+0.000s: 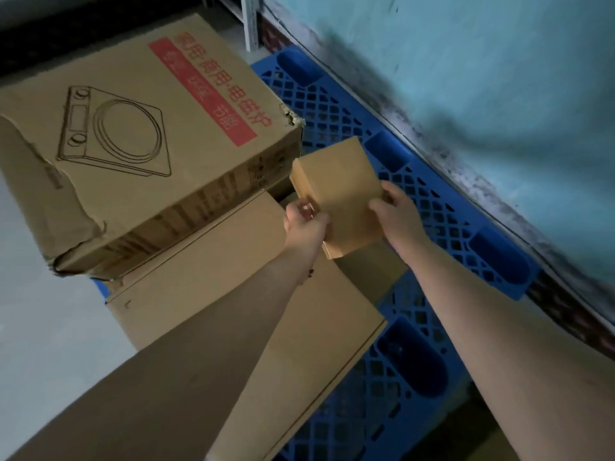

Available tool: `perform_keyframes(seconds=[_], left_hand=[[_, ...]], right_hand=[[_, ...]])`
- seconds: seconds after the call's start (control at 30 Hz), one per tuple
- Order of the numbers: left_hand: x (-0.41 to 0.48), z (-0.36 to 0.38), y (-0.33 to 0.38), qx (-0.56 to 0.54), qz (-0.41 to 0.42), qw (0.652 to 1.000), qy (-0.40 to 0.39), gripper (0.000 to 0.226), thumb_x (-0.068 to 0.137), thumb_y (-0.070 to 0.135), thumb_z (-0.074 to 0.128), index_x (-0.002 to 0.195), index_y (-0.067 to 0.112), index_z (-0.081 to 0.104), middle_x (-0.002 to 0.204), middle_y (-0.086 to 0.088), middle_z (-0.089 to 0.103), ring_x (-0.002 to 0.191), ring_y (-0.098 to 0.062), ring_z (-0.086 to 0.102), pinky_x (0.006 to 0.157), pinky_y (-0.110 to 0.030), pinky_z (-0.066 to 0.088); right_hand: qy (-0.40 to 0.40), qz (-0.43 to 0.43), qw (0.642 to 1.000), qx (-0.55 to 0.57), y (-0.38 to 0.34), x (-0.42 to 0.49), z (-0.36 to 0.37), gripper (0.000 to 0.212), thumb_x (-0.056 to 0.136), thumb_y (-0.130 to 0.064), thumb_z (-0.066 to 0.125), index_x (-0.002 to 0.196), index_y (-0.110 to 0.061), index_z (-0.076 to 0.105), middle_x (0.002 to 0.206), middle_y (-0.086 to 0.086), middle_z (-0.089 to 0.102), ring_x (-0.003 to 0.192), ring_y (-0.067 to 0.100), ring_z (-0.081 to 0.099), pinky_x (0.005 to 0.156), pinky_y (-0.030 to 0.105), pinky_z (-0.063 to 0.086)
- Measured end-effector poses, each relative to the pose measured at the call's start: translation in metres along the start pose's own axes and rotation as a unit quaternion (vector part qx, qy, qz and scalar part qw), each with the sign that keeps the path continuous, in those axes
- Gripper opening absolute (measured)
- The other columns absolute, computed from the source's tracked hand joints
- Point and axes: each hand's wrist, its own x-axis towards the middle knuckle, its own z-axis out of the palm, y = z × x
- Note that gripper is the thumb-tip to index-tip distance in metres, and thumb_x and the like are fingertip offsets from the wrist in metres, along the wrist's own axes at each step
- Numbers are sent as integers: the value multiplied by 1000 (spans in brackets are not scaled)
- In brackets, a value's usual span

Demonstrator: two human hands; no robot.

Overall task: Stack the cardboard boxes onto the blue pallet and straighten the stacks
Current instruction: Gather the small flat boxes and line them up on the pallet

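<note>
A small plain cardboard box is held in the air above the blue pallet. My left hand grips its near left edge, and my right hand grips its right side with the thumb on top. To the left a large printed box with a red label and a cooker drawing lies on top of a stack, its corners torn. Below it, a flat plain carton lies on the pallet under my left forearm.
A teal wall with a stained, dark base runs along the pallet's far side. A white metal shelf post stands at the top. Pale floor lies to the left. Open pallet grid shows to the right of the cartons.
</note>
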Motion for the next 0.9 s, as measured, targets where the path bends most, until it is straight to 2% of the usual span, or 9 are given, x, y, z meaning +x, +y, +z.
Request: perform_keyframes(seconds=[0.07, 0.2, 0.33, 0.43, 0.5, 0.57, 0.63, 0.73, 0.9], left_hand=[[13, 10, -10, -52, -12, 998, 16, 62, 85, 18, 59, 140, 25, 33, 137, -3, 41, 121, -24, 47, 103, -42, 44], [35, 17, -35, -34, -34, 999, -6, 60, 89, 25, 55, 145, 22, 33, 137, -3, 47, 115, -19, 48, 94, -30, 40], [57, 11, -49, -5, -24, 1000, -4, 50, 92, 28, 50, 141, 21, 41, 141, 1, 42, 117, -16, 47, 96, -24, 34], [66, 9, -52, 19, 17, 1000, -12, 60, 94, 28, 48, 150, 19, 28, 160, 10, 7, 139, -16, 28, 102, -21, 27], [68, 6, -55, 12, 44, 999, -3, 64, 94, 24, 49, 152, 18, 21, 158, 15, 6, 137, -10, 27, 97, -14, 29], [69, 1, -55, 14, 78, 997, 20, 63, 94, 20, 50, 151, 18, 23, 150, 14, 17, 121, 2, 35, 86, -3, 30], [73, -1, -55, 34, 93, 994, 51, 59, 93, 18, 51, 148, 15, 31, 137, 8, 26, 115, 0, 38, 91, -7, 32], [77, -4, -48, 71, 67, 993, 64, 54, 93, 20, 50, 145, 11, 37, 128, 2, 29, 123, -15, 37, 98, -17, 31], [75, -5, -39, 65, 58, 992, 87, 47, 95, 22, 43, 141, 15, 44, 132, 3, 31, 132, -17, 32, 104, -23, 25]], right_hand=[[-4, -19, 1000, -12, 9, 24, 7, 17, 88, -17, 50, 99, -22, 61, 84, -6, 58, 74, 9, 55, 68, 28, 41], [11, 0, 999, -38, 34, 65, 26, 33, 91, -17, 50, 122, -13, 59, 102, -3, 59, 82, 7, 55, 75, 31, 43], [12, 30, 999, -20, 56, 87, 55, 26, 93, -13, 48, 112, -6, 63, 109, 22, 64, 86, 20, 56, 81, 40, 44], [22, 10, 999, -42, 61, 97, 65, 25, 91, -19, 48, 108, -12, 64, 101, 8, 66, 90, 21, 58, 79, 35, 43], [15, 3, 998, -65, 57, 101, 71, 34, 92, -23, 48, 122, -13, 61, 117, 6, 64, 104, 22, 59, 87, 36, 45], [10, 0, 998, -56, 52, 99, 75, 41, 93, -20, 50, 132, -12, 56, 128, 7, 61, 115, 23, 57, 98, 40, 46], [-13, -14, 998, -54, 48, 95, 80, 46, 93, -16, 51, 139, -11, 51, 136, 9, 56, 122, 24, 54, 105, 44, 43], [-32, -15, 996, -80, 46, 92, 83, 52, 94, -20, 49, 145, -16, 44, 145, 7, 49, 132, 23, 46, 110, 46, 37], [36, 27, 998, 33, 40, 88, 74, 51, 98, -20, 45, 148, -23, 38, 155, 3, 36, 140, 18, 35, 112, 37, 31]])
